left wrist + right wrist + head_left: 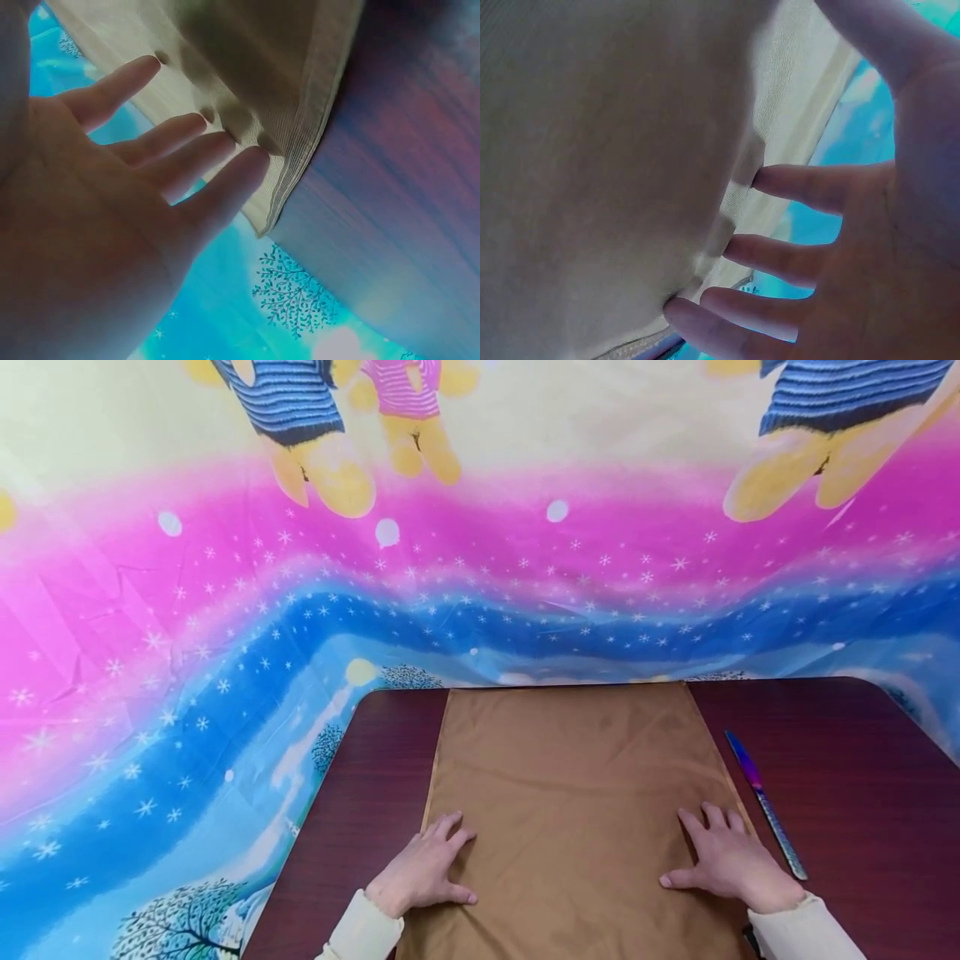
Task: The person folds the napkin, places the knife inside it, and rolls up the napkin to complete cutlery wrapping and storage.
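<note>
A brown cloth (pixel 562 777) with stitched edges lies flat down the middle of the dark wooden table, faintly creased. On its left edge my left hand (pixel 427 872) rests with fingers spread, the fingertips touching the fabric. In the left wrist view those fingertips meet the cloth (pixel 225 45) near its hemmed corner. My right hand (pixel 723 860) lies at the right edge, thumb and fingers spread apart. The right wrist view has its fingertips touching the cloth (pixel 615 187) too. Neither hand grips anything.
A knife (pixel 765 806) with a shiny blue-purple blade and patterned handle lies on the table (pixel 862 760), right of the cloth. A printed backdrop (pixel 480 552) in pink and blue hangs behind the table. Part of a small dark object (pixel 752 938) shows beneath my right sleeve.
</note>
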The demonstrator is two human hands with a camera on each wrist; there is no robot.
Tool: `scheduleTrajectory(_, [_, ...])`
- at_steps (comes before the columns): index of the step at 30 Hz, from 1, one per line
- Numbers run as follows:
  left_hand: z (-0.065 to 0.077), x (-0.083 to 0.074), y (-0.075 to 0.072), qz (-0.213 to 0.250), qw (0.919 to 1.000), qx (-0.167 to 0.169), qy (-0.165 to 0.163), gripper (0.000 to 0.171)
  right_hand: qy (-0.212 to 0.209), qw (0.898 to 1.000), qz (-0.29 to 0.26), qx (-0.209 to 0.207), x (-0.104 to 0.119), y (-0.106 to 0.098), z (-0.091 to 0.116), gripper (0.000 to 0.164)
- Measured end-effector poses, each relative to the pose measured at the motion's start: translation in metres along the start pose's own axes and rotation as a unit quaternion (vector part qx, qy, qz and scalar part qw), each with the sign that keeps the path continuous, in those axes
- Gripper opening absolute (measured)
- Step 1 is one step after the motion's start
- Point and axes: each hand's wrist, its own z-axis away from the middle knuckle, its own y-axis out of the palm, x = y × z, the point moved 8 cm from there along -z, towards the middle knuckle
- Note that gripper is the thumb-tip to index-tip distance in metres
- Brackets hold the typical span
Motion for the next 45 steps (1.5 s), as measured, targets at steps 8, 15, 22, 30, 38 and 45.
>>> scheduleTrajectory(8, [0.014,-0.005,-0.013,-0.041,0.9952,-0.079,0.042,0.045,0.008,1.000,-0.002,0.004,-0.001,0.001,-0.006,0.097])
scheduleTrajectory(15, [0.032,-0.007,-0.017,-0.040,0.9942,-0.085,0.052,0.036,0.011,1.000,-0.001,0.011,-0.001,0.001,-0.009,0.099])
scheduleTrajectory(22, [0.058,0.002,-0.015,-0.027,0.9972,-0.068,-0.017,0.037,0.012,1.000,-0.009,0.019,0.000,0.001,-0.009,0.099])
scheduleTrajectory(30, [0.087,0.023,0.003,0.034,0.9905,-0.003,-0.133,0.042,0.017,0.999,-0.011,0.044,-0.001,0.003,-0.010,0.101])
scheduleTrajectory(38, [0.105,0.029,0.016,0.144,0.9632,0.016,-0.227,0.043,0.028,0.998,-0.017,0.062,-0.006,0.007,-0.012,0.104])
scheduleTrajectory(45, [0.104,0.020,0.018,0.151,0.9774,-0.013,-0.147,0.038,0.031,0.997,-0.021,0.066,-0.005,0.009,-0.012,0.104])
